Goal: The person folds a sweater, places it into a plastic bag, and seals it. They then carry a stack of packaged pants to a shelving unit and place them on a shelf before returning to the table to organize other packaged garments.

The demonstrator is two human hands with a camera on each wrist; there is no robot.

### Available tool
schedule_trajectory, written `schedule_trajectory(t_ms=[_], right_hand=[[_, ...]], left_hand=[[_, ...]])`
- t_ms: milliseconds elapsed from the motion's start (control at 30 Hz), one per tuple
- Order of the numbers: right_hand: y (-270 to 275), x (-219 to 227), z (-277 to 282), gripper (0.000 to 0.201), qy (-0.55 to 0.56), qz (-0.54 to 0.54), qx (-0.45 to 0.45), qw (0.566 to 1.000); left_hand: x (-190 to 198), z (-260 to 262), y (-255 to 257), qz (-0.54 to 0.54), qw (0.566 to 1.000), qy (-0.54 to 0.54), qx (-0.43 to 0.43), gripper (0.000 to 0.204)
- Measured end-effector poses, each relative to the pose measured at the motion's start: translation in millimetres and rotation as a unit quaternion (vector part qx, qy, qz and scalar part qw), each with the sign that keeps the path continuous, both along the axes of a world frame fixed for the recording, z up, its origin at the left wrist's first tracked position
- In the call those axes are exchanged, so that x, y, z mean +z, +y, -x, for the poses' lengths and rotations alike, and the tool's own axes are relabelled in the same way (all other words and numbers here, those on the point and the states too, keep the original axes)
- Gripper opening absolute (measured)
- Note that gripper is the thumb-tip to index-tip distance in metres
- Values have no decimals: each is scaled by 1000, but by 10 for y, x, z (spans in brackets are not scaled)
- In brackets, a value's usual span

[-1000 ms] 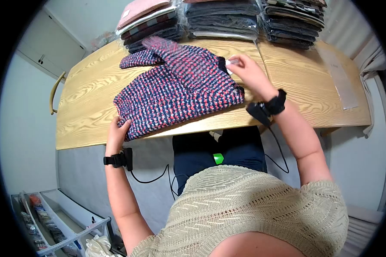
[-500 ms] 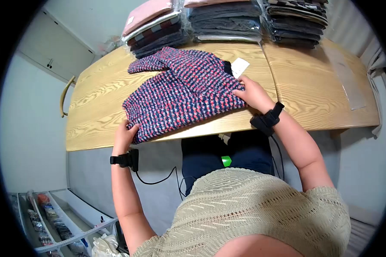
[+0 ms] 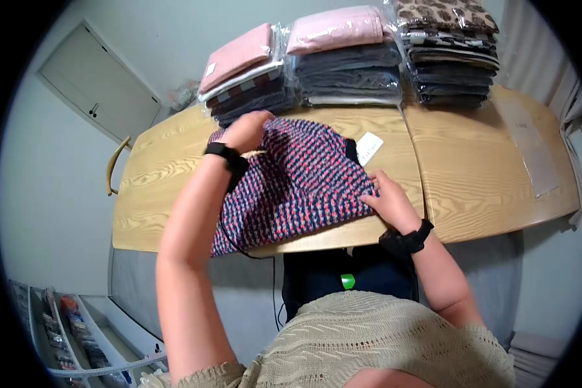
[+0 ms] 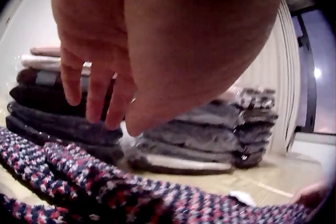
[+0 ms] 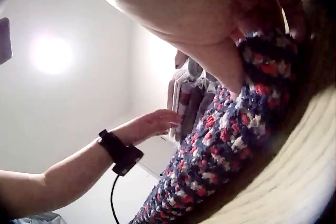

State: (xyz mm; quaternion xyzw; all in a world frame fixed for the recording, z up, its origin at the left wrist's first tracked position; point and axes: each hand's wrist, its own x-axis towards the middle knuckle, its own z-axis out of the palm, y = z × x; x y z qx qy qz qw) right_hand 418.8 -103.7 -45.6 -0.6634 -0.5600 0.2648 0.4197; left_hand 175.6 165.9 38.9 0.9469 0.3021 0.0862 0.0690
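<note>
A knitted sweater (image 3: 310,187) in navy, pink and white lies folded on the wooden table (image 3: 155,187). Its dark neckband (image 3: 352,150) points right, with a white paper tag (image 3: 370,149) beside it. My right hand (image 3: 396,205) pinches the sweater's right edge, thumb on top, as the right wrist view shows. Reaching over the far left part of the sweater is my left hand (image 3: 247,131). In the left wrist view its fingers (image 4: 97,98) hang loosely extended above the knit (image 4: 157,198), holding nothing. My left forearm hides the sweater's left side.
Along the table's back stand three stacks of bagged, folded clothes: a left stack (image 3: 242,77), a middle stack (image 3: 346,64) and a right stack (image 3: 449,58). A clear plastic sheet (image 3: 530,149) lies at the right. The table's front edge runs close to my body.
My left hand has let go of the sweater's near left corner and moved up and forward over its far left part. My right hand went from the tag to the sweater's right edge.
</note>
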Motion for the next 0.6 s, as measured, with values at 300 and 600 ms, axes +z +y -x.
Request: schedule_trajectory(t_ms=[300,600], right_hand=[[9,113,-20,37,-14,38,1,999],[19,143,-8,34,-79,24,0,997]], left_hand=[[-406,-391,144,-131,974,172,66,40],[302,180,-79,-333,934,-66,-111,15]])
